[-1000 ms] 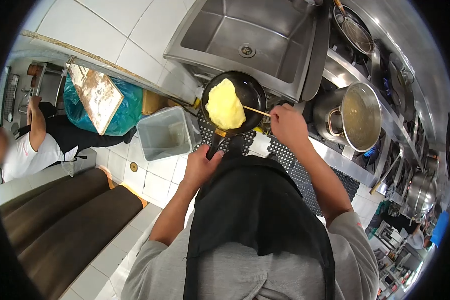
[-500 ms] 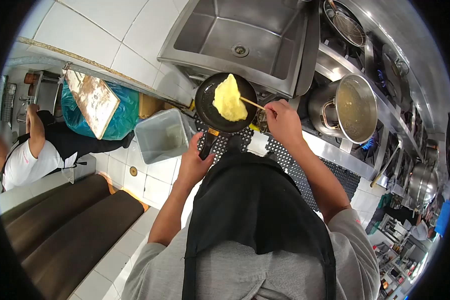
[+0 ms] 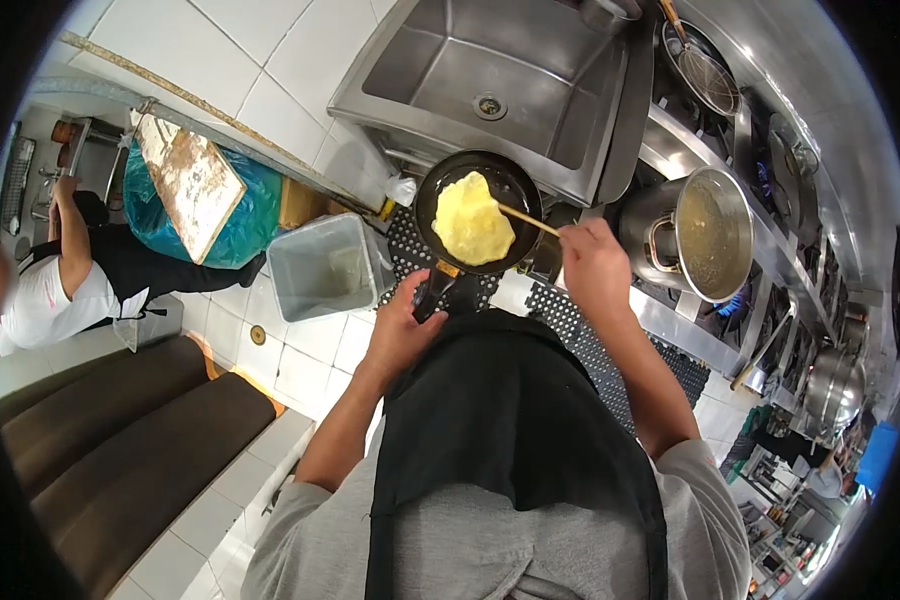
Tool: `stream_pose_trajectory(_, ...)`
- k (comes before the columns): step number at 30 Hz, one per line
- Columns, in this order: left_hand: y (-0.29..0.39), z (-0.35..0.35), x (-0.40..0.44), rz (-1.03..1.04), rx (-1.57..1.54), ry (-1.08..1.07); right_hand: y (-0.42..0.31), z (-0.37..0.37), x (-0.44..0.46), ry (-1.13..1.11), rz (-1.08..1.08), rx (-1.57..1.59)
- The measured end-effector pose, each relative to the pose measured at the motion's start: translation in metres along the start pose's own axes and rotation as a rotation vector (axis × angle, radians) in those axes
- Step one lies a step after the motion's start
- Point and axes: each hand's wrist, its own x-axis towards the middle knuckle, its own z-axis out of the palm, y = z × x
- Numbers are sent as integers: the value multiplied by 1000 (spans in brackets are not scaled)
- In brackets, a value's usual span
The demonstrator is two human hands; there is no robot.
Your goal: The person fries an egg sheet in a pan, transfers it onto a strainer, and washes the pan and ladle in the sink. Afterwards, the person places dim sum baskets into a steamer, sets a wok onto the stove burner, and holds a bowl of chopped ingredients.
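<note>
My left hand (image 3: 402, 325) is closed round the dark handle of a black frying pan (image 3: 523, 187), which is held in front of the sink. A yellow sheet of egg like an omelette (image 3: 470, 225) lies in the pan, fairly flat with uneven edges. Between the fingers of my right hand (image 3: 595, 262) is a thin wooden stick (image 3: 528, 217), possibly a chopstick. Its tip meets the right side of the egg; whether it lies under or on it I cannot tell.
A steel sink (image 3: 450, 75) is ahead. To the right, a large pot of liquid (image 3: 715, 235) stands on the stove near a blue flame (image 3: 735, 302). A clear plastic bin (image 3: 320, 270) stands left of the pan. Farther left is another person (image 3: 55, 290).
The egg looks wider and flatter in the pan than before. Pan and both hands appear slightly farther right in view, and the stick still touches the egg.
</note>
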Motion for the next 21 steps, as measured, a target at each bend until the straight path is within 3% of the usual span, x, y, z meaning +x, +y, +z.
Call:
stream_pose_trajectory(5,1,3,2,1,0,5,8,13,6,-54,215,180)
stream_pose_trajectory(8,-6,8,3,-4,-17,-16,3,37,0,-186,109,77)
stream_pose_trajectory(13,-6,6,3,-40,-54,-36,-1,22,8,-107,153,141)
stream_pose_trajectory(15,-5,7,4,62,0,24,8,21,5,-68,154,171)
stream_pose_trajectory(18,1,6,6,84,20,30,15,15,-17,-41,236,365)
stream_pose_trajectory(19,-3,5,6,19,-11,25,23,16,-35,-88,372,413)
stream_pose_trajectory(21,3,5,13,-33,-43,-2,70,44,-105,34,460,395)
